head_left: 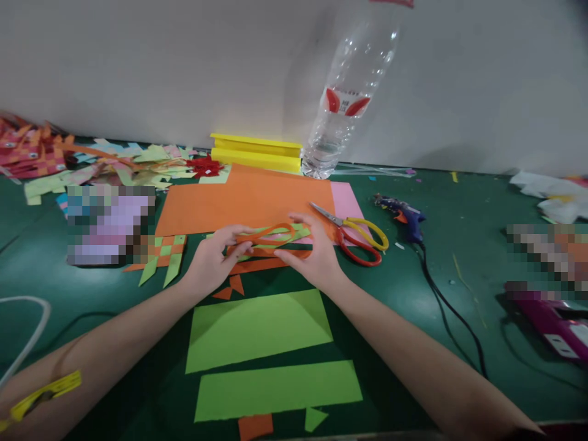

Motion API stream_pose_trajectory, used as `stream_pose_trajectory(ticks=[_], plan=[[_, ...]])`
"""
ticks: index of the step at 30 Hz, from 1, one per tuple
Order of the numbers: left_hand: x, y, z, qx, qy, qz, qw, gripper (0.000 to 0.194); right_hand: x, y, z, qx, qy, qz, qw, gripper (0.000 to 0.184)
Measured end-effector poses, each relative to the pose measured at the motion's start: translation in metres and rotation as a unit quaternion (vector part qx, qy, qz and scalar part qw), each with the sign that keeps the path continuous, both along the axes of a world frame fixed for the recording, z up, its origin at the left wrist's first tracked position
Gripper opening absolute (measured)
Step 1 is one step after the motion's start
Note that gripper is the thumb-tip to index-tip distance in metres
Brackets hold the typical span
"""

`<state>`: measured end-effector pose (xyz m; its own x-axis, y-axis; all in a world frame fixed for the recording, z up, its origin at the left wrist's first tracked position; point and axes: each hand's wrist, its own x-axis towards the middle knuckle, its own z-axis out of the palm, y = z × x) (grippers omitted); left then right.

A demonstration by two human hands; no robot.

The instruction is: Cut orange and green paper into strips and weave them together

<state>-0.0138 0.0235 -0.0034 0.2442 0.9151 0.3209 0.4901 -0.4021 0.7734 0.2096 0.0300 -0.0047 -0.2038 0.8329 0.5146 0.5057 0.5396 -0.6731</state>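
Note:
My left hand (218, 254) pinches a small bundle of orange and green paper strips between thumb and fingers. One orange paper strip (271, 230) bends into a loop on top of the bundle. Around the right end of these strips curves my right hand (319, 251), its thumb in front and fingers behind; part of its grip is hidden. Beneath the hands lies an orange paper sheet (197, 205). Scissors (349, 233) with red and yellow handles rest just right of my right hand. A woven orange and green paper piece (169, 250) lies left of my left hand.
Two green paper pieces (260, 331) lie in front. A glue gun (404, 214) with a black cord sits right. At the back stand a plastic bottle (342, 101) and folded yellow card (255, 153). A blurred phone-like object (114, 226) and paper scraps (110, 162) lie left.

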Motion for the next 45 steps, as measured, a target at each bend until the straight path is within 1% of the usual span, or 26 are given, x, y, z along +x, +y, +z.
stream_pose_trajectory(ticks=[3, 7, 9, 11, 13, 17, 22, 28, 32, 38, 42, 45], plan=[[0.0, 0.002, 0.0, 0.01, 0.015, -0.01, 1.0, 0.024, 0.004, 0.004, -0.003, -0.039, -0.031, 0.018, 0.999, 0.056], [0.002, 0.002, 0.002, -0.004, 0.024, -0.036, 0.999, 0.028, 0.004, 0.005, -0.006, -0.061, -0.026, 0.024, 0.998, 0.052], [0.002, 0.001, 0.002, -0.018, 0.026, -0.045, 0.998, 0.029, 0.004, 0.005, -0.007, -0.055, -0.027, 0.03, 0.998, 0.042], [0.002, 0.001, 0.002, -0.029, 0.027, -0.052, 0.998, 0.029, 0.003, 0.006, -0.006, -0.053, -0.022, 0.041, 0.998, 0.029], [0.002, 0.002, 0.002, -0.028, 0.03, -0.057, 0.998, 0.03, 0.003, 0.006, -0.004, -0.06, -0.009, 0.042, 0.997, 0.018], [0.001, 0.003, 0.003, -0.015, 0.04, -0.06, 0.997, 0.031, 0.002, 0.005, -0.001, -0.061, 0.006, 0.038, 0.997, 0.011], [0.004, 0.003, 0.004, -0.028, 0.061, -0.033, 0.997, 0.031, 0.0, 0.006, -0.002, -0.055, 0.008, 0.032, 0.998, 0.012], [0.004, 0.002, 0.003, -0.054, 0.028, -0.031, 0.998, 0.026, 0.0, 0.004, -0.003, -0.079, 0.028, 0.026, 0.996, 0.011], [0.004, 0.001, 0.006, -0.076, 0.001, -0.017, 0.997, 0.025, 0.0, 0.003, -0.002, -0.117, 0.075, 0.026, 0.99, 0.015], [0.005, 0.001, 0.01, -0.113, -0.023, -0.01, 0.993, 0.029, 0.001, 0.007, -0.002, -0.193, 0.16, 0.041, 0.967, 0.024], [0.005, 0.002, 0.007, -0.124, -0.038, -0.005, 0.992, 0.029, 0.003, 0.01, -0.003, -0.231, 0.188, 0.049, 0.953, 0.025], [0.004, 0.003, 0.004, -0.127, -0.037, 0.001, 0.991, 0.031, 0.004, 0.011, -0.005, -0.247, 0.202, 0.055, 0.946, 0.026]])
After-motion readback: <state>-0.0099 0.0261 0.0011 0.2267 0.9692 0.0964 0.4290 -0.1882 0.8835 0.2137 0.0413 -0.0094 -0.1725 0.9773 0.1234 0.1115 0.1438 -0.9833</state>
